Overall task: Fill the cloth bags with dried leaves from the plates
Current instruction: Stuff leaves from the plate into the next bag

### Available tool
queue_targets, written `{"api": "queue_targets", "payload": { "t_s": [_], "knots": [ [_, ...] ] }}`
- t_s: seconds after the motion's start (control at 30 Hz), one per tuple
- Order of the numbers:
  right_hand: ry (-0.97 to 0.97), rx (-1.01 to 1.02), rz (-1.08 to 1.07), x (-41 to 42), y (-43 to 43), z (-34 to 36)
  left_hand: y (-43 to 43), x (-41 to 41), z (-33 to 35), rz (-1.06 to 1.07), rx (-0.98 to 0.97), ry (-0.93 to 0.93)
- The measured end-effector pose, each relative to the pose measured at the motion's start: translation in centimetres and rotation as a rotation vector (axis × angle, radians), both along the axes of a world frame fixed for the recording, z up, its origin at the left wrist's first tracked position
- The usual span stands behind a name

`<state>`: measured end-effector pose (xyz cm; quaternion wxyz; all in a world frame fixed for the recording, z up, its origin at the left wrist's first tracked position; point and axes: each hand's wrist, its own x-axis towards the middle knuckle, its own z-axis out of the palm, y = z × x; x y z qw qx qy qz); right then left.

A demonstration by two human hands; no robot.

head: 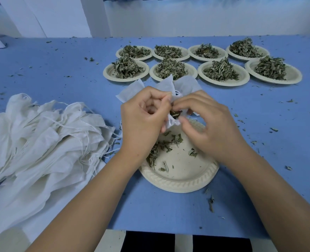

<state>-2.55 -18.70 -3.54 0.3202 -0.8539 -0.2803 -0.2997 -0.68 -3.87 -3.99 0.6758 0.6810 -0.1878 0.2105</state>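
A small white cloth bag (172, 122) hangs over a cream plate (183, 180) that holds a few scattered dried leaves (161, 146). My left hand (143, 115) pinches the bag's mouth at its left side. My right hand (210, 122) pinches the mouth from the right, its fingertips at a clump of dark leaves (176, 113) sitting in the opening. Behind my hands lie more white bags (167, 86) flat on the blue table.
Several cream plates heaped with dried leaves (221, 71) stand in two rows at the back. A large pile of white drawstring bags (41, 139) lies on the left. Leaf crumbs are scattered over the blue tabletop (277, 124); its near edge is just below the plate.
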Motion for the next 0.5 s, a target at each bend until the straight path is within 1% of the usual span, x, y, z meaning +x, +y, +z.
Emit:
{"api": "queue_targets", "payload": {
  "t_s": [0.07, 0.13, 0.23, 0.3, 0.33, 0.37, 0.43, 0.47, 0.5],
  "knots": [
    [-0.038, 0.023, 0.004, -0.3, -0.3, 0.4, 0.1, 0.2, 0.1, 0.025, -0.020, 0.000],
    [-0.046, -0.024, 0.022, -0.6, -0.2, 0.5, 0.2, 0.0, 0.0, -0.002, -0.017, -0.024],
    [0.061, -0.182, 0.083, -0.8, 0.7, 0.2, 0.3, -0.5, -0.1, -0.048, 0.041, -0.102],
    [0.128, -0.218, 0.109, -0.7, 1.0, -0.1, 0.3, -0.5, -0.1, -0.033, 0.051, -0.118],
    [0.168, -0.183, 0.120, -0.7, 0.9, 0.0, 0.3, -0.4, -0.1, -0.014, 0.033, -0.104],
    [0.213, -0.084, 0.130, -0.7, 0.7, 0.2, 0.3, -0.3, 0.0, 0.011, 0.011, -0.089],
    [0.234, 0.235, 0.117, -0.6, -0.3, 0.8, 0.3, 0.0, 0.2, 0.066, -0.033, -0.055],
    [0.213, 0.362, 0.067, -0.5, -0.8, 1.0, 0.4, 0.1, 0.2, 0.091, -0.056, -0.035],
    [0.217, 0.419, -0.018, -0.4, -1.2, 1.0, 0.4, 0.2, 0.2, 0.108, -0.077, -0.018]
  ]
}}
